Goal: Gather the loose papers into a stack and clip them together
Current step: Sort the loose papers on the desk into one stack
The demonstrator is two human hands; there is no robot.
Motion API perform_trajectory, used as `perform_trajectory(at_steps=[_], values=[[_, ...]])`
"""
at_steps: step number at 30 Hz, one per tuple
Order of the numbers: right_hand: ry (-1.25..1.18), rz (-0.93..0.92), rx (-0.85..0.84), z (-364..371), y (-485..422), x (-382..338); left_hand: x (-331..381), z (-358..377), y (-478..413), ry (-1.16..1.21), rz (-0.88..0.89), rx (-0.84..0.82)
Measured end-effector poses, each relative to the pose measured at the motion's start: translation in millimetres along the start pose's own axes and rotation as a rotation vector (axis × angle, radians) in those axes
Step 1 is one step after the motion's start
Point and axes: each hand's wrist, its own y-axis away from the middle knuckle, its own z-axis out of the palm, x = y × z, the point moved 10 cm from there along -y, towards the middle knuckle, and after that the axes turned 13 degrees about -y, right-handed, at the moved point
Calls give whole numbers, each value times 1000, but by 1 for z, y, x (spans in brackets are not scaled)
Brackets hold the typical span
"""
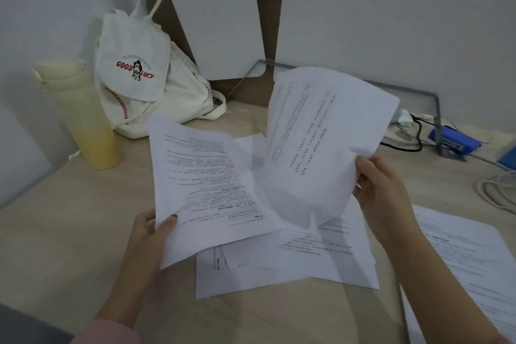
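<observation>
Head view: white bag [134, 64] reads "GOOD LUCY".

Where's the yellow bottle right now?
The yellow bottle stands at the desk's far left, just left of the white bag.

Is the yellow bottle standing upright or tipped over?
Upright: the yellow bottle stands on its base on the desk, lid on top, beside the white backpack.

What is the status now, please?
Left hand grips one sheet; right hand lifts another sheet. Loose papers unstacked on desk. No obstruction.
</observation>
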Motion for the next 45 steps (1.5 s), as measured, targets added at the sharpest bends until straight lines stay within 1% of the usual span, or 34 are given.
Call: perform_trajectory(at_steps=[2, 5, 7, 9, 10, 12, 15, 18, 22, 24, 27, 30, 33, 35, 37, 38, 39, 41, 43, 45], values=[[-152, 60, 35, -14, 4, 3, -1, 13, 4, 88, -31, -67], [-221, 159, 150, -44, 12, 23, -8, 26, 11, 142, -80, -126], [-177, 221, 251, -65, 22, 41, -14, 32, 15, 149, -108, -140], [-33, 266, 321, -81, 32, 56, -20, 34, 20, 152, -133, -145], [46, 284, 330, -86, 36, 61, -21, 35, 22, 150, -140, -148], [152, 315, 302, -87, 43, 68, -21, 36, 25, 133, -132, -143], [241, 346, 282, -87, 45, 72, -17, 32, 23, 32, -87, -136], [266, 351, 267, -87, 40, 68, -13, 28, 20, -31, -66, -184], [255, 352, 129, -80, 29, 54, -3, 11, 14, -126, -14, -227], [353, 407, 74, -81, 25, 52, -1, 1, 10, -147, -22, -246], [563, 455, 120, -92, 14, 46, 0, -10, 6, -186, -68, -327], [838, 408, 120, -88, -3, 35, 1, -10, 1, -252, -81, -437], [1018, 363, 43, -66, -18, 40, 3, -6, -5, -296, -97, -499], [1130, 367, -30, -46, -25, 51, 5, -1, -10, -317, -96, -505], [1219, 370, -83, -29, -32, 65, 3, -1, -20, -376, -101, -427], [1252, 361, -109, -22, -36, 72, 0, -4, -23, -380, -127, -377], [1282, 348, -131, -14, -39, 77, -3, -4, -23, -351, -171, -365], [1343, 310, -167, 1, -46, 86, -8, 4, -22, -267, -227, -451], [1395, 283, -184, 12, -50, 94, -8, 7, -23, -263, -198, -518], [1422, 276, -176, 22, -51, 99, -2, 8, -26, -359, -72, -550]])
